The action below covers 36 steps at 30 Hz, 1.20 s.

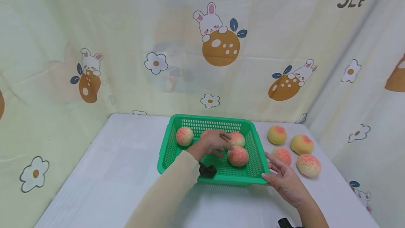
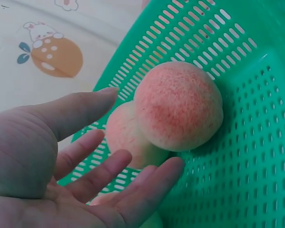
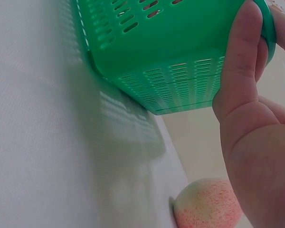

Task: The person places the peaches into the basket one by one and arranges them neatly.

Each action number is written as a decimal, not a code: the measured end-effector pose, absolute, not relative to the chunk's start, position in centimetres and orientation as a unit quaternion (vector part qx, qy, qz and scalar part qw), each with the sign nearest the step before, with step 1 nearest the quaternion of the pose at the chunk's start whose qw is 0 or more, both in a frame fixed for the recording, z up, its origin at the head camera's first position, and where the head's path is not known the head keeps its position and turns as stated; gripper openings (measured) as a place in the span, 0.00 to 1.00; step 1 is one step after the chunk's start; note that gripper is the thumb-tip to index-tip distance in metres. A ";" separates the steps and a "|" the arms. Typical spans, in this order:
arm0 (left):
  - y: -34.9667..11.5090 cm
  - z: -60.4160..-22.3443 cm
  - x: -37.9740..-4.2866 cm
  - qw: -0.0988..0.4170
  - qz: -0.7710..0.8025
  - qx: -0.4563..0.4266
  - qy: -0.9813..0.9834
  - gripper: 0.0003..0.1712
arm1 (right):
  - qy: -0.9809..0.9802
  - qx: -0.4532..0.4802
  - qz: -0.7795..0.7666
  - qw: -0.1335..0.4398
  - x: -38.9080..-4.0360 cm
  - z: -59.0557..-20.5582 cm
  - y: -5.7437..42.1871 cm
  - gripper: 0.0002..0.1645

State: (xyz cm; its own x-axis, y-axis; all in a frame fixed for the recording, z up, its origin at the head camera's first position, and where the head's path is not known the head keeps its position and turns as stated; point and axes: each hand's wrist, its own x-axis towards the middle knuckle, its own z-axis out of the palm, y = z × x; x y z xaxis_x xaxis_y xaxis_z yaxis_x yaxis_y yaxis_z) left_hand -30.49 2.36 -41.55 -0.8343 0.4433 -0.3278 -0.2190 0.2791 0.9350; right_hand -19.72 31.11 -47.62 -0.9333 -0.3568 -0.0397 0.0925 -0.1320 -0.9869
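A green slotted basket (image 1: pixel 218 118) stands on the table with several pink-speckled peaches in it. My left hand (image 1: pixel 212 143) reaches over the basket, its fingers spread and nothing held. Nearest to these fingers are a front peach (image 1: pixel 238 156) and a back peach (image 1: pixel 237 139). In the left wrist view the relaxed fingers (image 2: pixel 164 178) lie just short of the front peach (image 2: pixel 178 107). My right hand (image 1: pixel 286 182) pinches the basket's front right corner, thumb and fingers at the rim. Another peach (image 1: pixel 184 136) sits at the basket's left; one more is partly hidden behind my left hand.
Right of the basket lie several loose fruits: a yellow peach (image 1: pixel 277 134) at the back, another yellow one (image 1: pixel 302 144), and two speckled ones, including a peach (image 1: pixel 308 165) at the front. A rabbit-print curtain (image 1: pixel 177 90) hangs behind the white table (image 1: pixel 104 171).
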 end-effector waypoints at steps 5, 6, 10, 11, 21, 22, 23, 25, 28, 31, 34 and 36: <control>1.5 -41.3 -30.4 0.269 0.611 0.085 0.740 0.28 | 0.647 -0.099 -0.742 0.146 -19.7 -47.6 31.3 0.51; 1.3 -41.3 -30.3 0.269 0.611 0.089 0.740 0.28 | 0.647 -0.100 -0.742 0.145 -19.7 -47.6 31.3 0.51; 0.7 -41.0 -29.9 0.266 0.613 0.116 0.735 0.28 | 0.647 -0.100 -0.743 0.143 -19.6 -47.5 31.3 0.50; 0.4 -40.9 -29.7 0.263 0.612 0.122 0.736 0.28 | 0.646 -0.101 -0.743 0.143 -19.6 -47.5 31.4 0.50; -2.8 -40.7 -27.8 0.226 0.615 0.142 0.742 0.20 | 0.633 -0.109 -0.752 0.147 -19.8 -47.6 31.3 0.49; -3.2 -40.7 -27.5 0.220 0.615 0.144 0.744 0.20 | 0.632 -0.109 -0.753 0.147 -19.8 -47.6 31.3 0.49; -3.5 -40.7 -27.3 0.213 0.614 0.145 0.746 0.21 | 0.633 -0.109 -0.752 0.147 -19.8 -47.6 31.2 0.49; -4.2 -40.7 -26.8 0.197 0.611 0.150 0.751 0.22 | 0.635 -0.106 -0.751 0.146 -19.7 -47.5 31.2 0.50; -5.3 -40.8 -26.0 0.171 0.594 0.157 0.770 0.24 | 0.639 -0.101 -0.748 0.147 -19.6 -47.4 31.2 0.51; -6.4 -40.9 -25.1 0.134 0.561 0.166 0.800 0.24 | 0.640 -0.096 -0.749 0.147 -19.5 -47.4 31.2 0.51; -7.4 -41.2 -24.1 0.089 0.527 0.169 0.828 0.22 | 0.636 -0.096 -0.751 0.150 -19.4 -47.4 31.1 0.50; -8.0 -41.4 -23.4 0.058 0.517 0.165 0.838 0.20 | 0.636 -0.097 -0.750 0.153 -19.5 -47.5 31.0 0.50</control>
State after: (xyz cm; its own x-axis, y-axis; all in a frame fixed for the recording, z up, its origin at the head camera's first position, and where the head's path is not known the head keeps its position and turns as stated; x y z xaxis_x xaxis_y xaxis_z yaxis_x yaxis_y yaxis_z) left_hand -23.39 -8.04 -41.41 -0.9385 0.3373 0.0736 0.2169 0.4101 0.8859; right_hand -19.45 30.98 -47.45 -0.9345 -0.3525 -0.0489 0.1059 -0.1442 -0.9839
